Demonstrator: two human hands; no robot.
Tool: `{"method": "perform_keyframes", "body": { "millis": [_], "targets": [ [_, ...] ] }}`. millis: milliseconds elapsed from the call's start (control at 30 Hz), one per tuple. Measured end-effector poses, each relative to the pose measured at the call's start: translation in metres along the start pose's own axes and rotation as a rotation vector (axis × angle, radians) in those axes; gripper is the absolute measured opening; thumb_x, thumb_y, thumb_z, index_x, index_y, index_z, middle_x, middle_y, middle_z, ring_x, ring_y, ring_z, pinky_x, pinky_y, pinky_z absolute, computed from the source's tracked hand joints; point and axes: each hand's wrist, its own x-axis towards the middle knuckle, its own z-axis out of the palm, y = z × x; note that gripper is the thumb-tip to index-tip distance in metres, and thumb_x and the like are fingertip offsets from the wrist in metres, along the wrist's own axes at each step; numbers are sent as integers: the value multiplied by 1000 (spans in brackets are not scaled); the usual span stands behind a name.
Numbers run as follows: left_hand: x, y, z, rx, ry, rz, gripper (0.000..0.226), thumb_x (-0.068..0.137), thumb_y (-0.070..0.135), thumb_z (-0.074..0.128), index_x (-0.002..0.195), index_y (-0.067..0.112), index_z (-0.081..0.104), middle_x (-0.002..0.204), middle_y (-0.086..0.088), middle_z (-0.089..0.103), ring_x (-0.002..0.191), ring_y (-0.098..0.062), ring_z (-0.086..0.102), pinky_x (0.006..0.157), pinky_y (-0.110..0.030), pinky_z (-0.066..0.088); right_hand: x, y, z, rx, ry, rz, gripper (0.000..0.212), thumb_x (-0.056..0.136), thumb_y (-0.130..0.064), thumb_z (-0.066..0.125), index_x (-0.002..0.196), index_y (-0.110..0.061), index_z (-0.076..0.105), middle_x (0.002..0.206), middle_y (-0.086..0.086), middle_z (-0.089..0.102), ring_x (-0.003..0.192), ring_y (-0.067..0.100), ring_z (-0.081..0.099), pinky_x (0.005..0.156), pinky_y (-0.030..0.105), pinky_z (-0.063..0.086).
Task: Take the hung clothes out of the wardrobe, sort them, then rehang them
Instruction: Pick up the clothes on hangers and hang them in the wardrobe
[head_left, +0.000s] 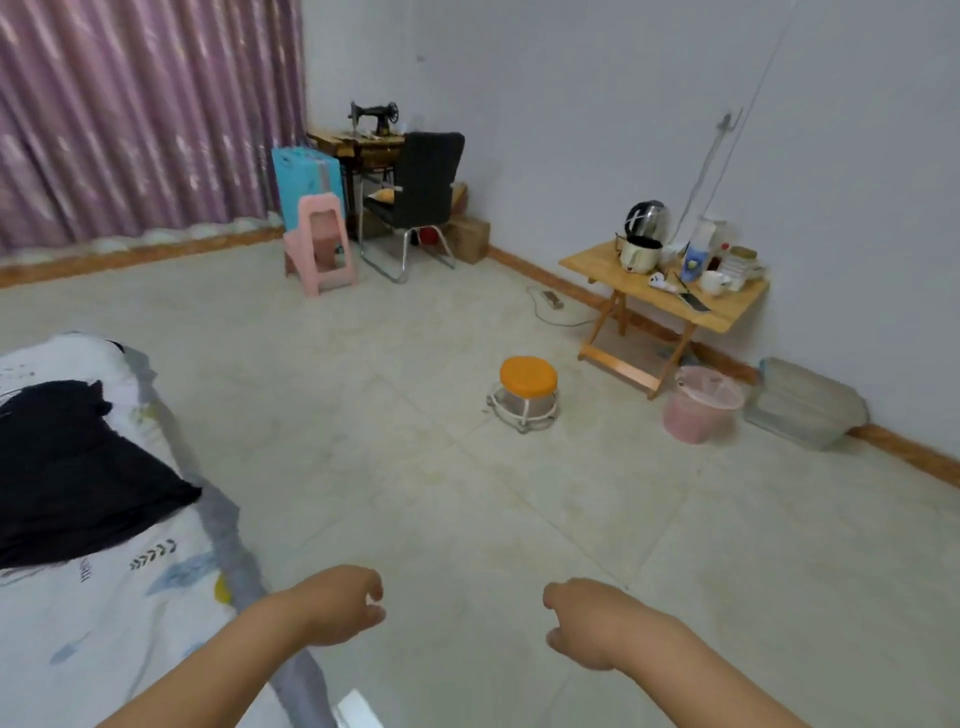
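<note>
A lived-in room of a home, used as a bedroom; a bed (104, 597) with patterned bedding sits at the left; pink curtains (145, 114) cover the far wall; a sewing machine (373, 117), a black chair (421, 192), plastic stools and a folding table (670, 299) with a kettle (645, 217) stand on the tiled floor (415, 493).

Wide stretch of pale tiled floor (467, 493) ahead, open between both hands. Left hand (343, 605) and right hand (582, 623) held low over the tiles, fingers loosely curled, holding nothing, a clear gap between them. Bed (104, 597) close on the left, edge just beside the left forearm, black garment (78, 467) lying on top. Small orange-topped stool (527, 392) alone mid-floor, ahead and slightly right. Further right, along the wall: folding wooden table (670, 301), pink basket (701, 405), clear storage bin (805, 402). Far corner crowded by pink plastic stool (322, 244) and black chair (421, 192).
</note>
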Motion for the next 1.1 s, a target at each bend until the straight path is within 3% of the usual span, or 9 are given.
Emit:
{"method": "perform_keyframes", "body": {
  "millis": [267,567,733,833,933,1033,1100],
  "targets": [
    [38,-38,-37,-193,44,-206,40,96,33,43,132,16,47,135,-4,48,124,-18,45,98,-22,34,102,-33,-91,-137,-25,-243,43,98,-28,40,138,-12,37,139,10,42,126,28,44,100,34,38],
    [77,-133,-102,-340,115,-371,38,95,31,43,129,15,49,132,-6,51,121,-21,49,95,-25,37,210,-142,-180,-261,-44,-411,44,97,-26,40,139,-12,37,141,11,40,127,28,43,101,34,38],
    [69,-196,-124,-444,186,-484,20,94,27,42,106,17,54,112,-4,57,108,-22,54,83,-26,38,249,-225,-213,-349,-29,-542,43,96,-24,40,137,-11,39,140,11,42,127,28,43,100,32,38],
    [60,-232,-129,-521,239,-572,34,96,28,43,126,16,51,128,-3,53,119,-19,49,91,-23,37,269,-277,-226,-402,-47,-628,42,97,-22,40,138,-10,38,141,12,41,128,28,42,100,31,37],
    [52,-269,-130,-573,285,-666,36,96,31,44,128,17,51,133,-3,51,119,-18,49,93,-23,38,293,-327,-233,-456,-50,-688,41,97,-21,39,137,-10,39,140,12,43,127,28,44,100,32,38],
    [53,-310,-133,-607,304,-740,32,95,32,45,123,17,53,125,-1,54,114,-18,51,90,-24,39,324,-376,-237,-496,-59,-733,40,96,-19,40,135,-11,42,138,10,45,123,28,47,97,31,40],
    [61,-341,-134,-639,320,-787,14,95,30,45,99,23,56,102,2,56,99,-19,53,75,-21,41,343,-410,-243,-541,-59,-766,38,96,-13,39,133,-9,46,135,12,48,121,28,49,96,32,42]
  ]
}}
